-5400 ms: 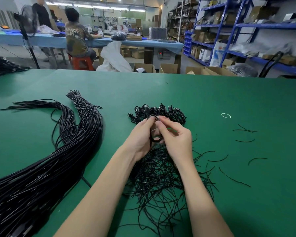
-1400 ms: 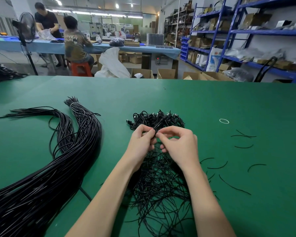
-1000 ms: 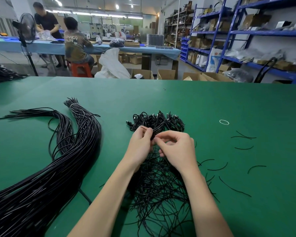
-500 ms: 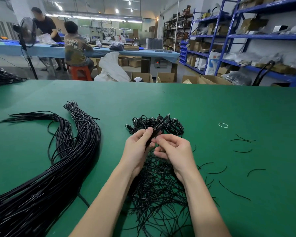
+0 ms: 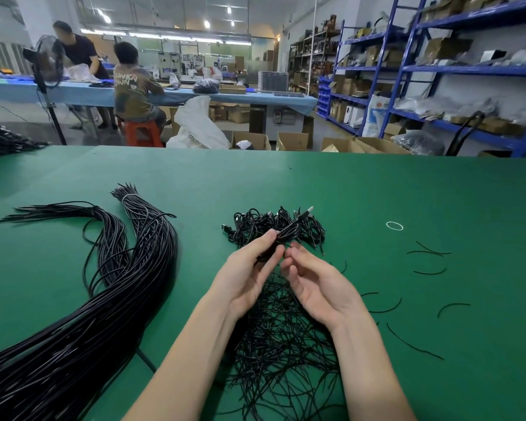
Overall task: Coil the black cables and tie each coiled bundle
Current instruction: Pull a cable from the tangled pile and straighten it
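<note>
Head view looks down on my two bare hands over a green table [image 5: 377, 189]. My left hand [image 5: 249, 279] pinches a coiled cable bundle [image 5: 289, 233] between thumb and fingertips, holding it raised just above a pile of finished coils [image 5: 249, 224] that lies on the cloth beyond my fingers. One metal plug end of the bundle pokes up to the right. My right hand [image 5: 319, 287] sits just beside the left, palm turned up, fingers loosely bent and holding nothing, its fingertips close to the bundle but apart from it. Beneath and between my forearms spreads a tangle of thin black ties [image 5: 283, 344], and a few single ties [image 5: 428, 253] lie scattered to the right. A small white rubber band [image 5: 394, 226] rests farther right on the cloth. To my left, a thick sheaf of long straight black cables [image 5: 110, 302] curves across the table, bound near its far tip by a pale band. Beyond the table edge, two people work at a blue bench [image 5: 179, 94], with blue shelving [image 5: 468, 68] on the right.
</note>
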Action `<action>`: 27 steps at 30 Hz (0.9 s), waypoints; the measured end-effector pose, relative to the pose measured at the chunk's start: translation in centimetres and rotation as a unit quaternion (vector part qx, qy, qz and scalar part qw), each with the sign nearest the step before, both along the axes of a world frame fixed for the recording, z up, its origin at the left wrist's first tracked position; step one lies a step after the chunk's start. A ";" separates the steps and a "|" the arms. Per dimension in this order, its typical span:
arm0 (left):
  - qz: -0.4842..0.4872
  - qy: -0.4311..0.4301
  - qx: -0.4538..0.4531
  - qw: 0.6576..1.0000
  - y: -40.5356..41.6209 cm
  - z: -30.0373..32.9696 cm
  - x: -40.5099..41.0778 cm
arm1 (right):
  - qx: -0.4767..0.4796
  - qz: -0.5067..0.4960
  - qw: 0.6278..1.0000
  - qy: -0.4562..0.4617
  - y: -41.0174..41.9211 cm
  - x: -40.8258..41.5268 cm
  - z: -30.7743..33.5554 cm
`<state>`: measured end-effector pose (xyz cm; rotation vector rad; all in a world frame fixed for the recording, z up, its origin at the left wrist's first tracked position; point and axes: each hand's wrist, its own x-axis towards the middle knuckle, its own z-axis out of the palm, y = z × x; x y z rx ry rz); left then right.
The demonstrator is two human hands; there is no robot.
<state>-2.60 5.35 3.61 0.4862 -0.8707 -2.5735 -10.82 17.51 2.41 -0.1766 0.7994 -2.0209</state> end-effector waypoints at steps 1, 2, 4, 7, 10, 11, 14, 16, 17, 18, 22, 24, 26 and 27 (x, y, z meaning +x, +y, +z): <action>-0.003 0.007 -0.005 1.000 0.1 0.0 -0.1 | -0.011 -0.004 0.999 -0.029 -0.1 0.0 0.1; -0.005 0.014 -0.012 1.000 0.2 0.0 -0.1 | -0.021 -0.006 0.998 -0.059 -0.2 0.1 0.2; -0.001 0.029 -0.029 0.999 0.4 -0.2 -0.3 | -0.036 0.003 0.993 -0.115 -0.6 0.6 0.4; 0.020 0.042 -0.056 0.997 0.4 -0.4 -0.4 | -0.041 0.023 0.983 -0.179 -1.2 1.2 0.6; 0.015 0.055 -0.099 0.993 0.2 -0.3 -0.2 | -0.037 0.030 0.977 -0.208 -1.5 1.2 0.7; 0.008 0.057 -0.115 0.992 0.1 -0.2 -0.1 | -0.035 0.030 0.976 -0.211 -1.4 1.1 0.6; -0.021 0.050 -0.174 0.983 -0.3 -0.1 0.3 | -0.003 0.035 0.985 -0.171 -0.9 0.4 0.3; -0.060 0.035 -0.218 0.973 -0.5 -0.3 0.6 | 0.038 0.028 0.991 -0.123 -0.4 -0.5 0.1; -0.077 0.026 -0.243 0.967 -0.5 -0.4 0.7 | 0.072 0.020 0.993 -0.089 -0.2 -1.0 0.2; -0.087 0.015 -0.265 0.960 -0.5 -0.5 0.8 | 0.111 0.011 0.993 -0.044 -0.1 -1.7 0.3; -0.086 -0.016 -0.319 0.944 -0.8 -0.5 0.9 | 0.209 0.010 0.965 0.159 0.2 -4.0 2.4; -0.090 -0.027 -0.355 0.930 -1.1 -0.2 1.0 | 0.234 0.056 0.940 0.241 0.3 -4.6 3.7; -0.085 -0.058 -0.415 0.904 -1.3 0.1 1.2 | 0.273 0.104 0.905 0.309 0.3 -4.9 4.7; -0.081 -0.075 -0.437 0.893 -1.4 0.2 1.3 | 0.291 0.118 0.892 0.326 0.2 -5.0 4.9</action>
